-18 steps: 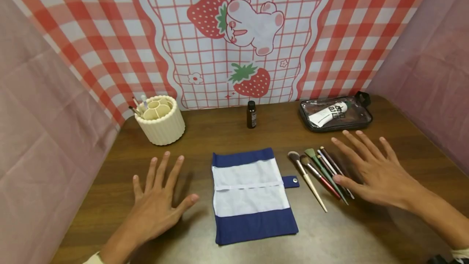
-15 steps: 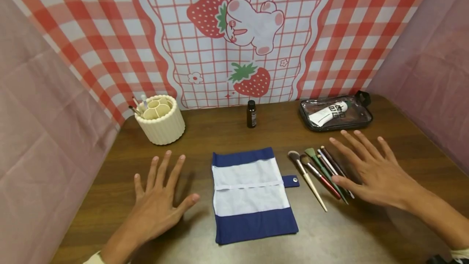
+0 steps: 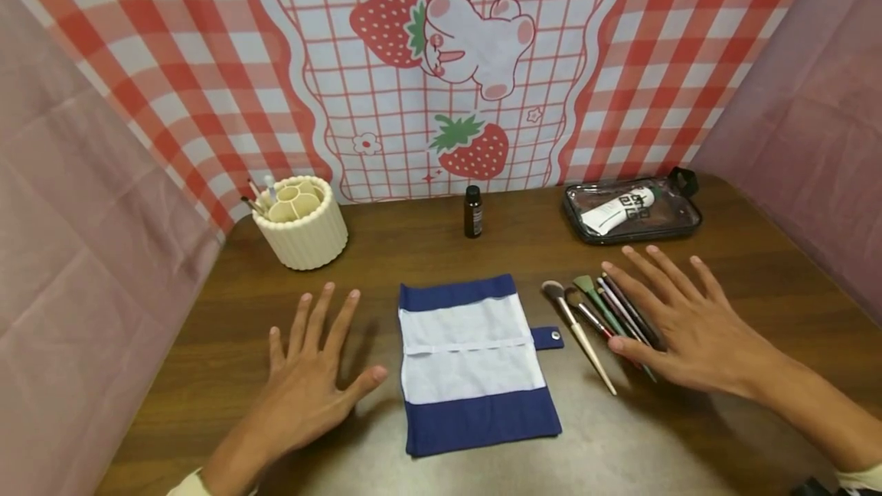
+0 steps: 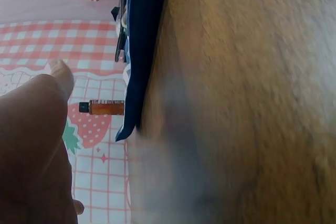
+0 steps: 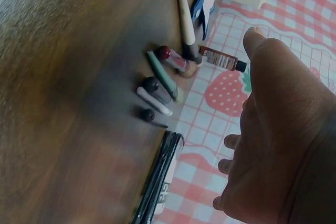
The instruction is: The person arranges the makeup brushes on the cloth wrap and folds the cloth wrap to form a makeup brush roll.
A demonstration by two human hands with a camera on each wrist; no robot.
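A fabric brush roll [image 3: 475,377], white inside with navy ends and a snap tab, lies unrolled in the middle of the table. My left hand [image 3: 306,396] is held to its left, fingers spread and holding nothing. Right of the roll lie several makeup brushes; one with a pale handle [image 3: 586,343] is nearest the tab. Over the handles of the others, including a green brush [image 3: 606,308], my right hand [image 3: 696,339] is spread and partly hides them. In the right wrist view, the right hand [image 5: 283,124] appears apart from the brushes [image 5: 165,77].
A small dark bottle [image 3: 472,213] stands behind the roll. At the back left is a cream ribbed holder [image 3: 303,239] with a few thin tools. A clear black-edged pouch [image 3: 664,220] with a white tube lies back right. Checked cloth [image 3: 689,44] hangs behind the table.
Both hands have drifted inward: the left a little to the right, the right a little to the left, covering more of the brushes. The roll and other objects stay put.
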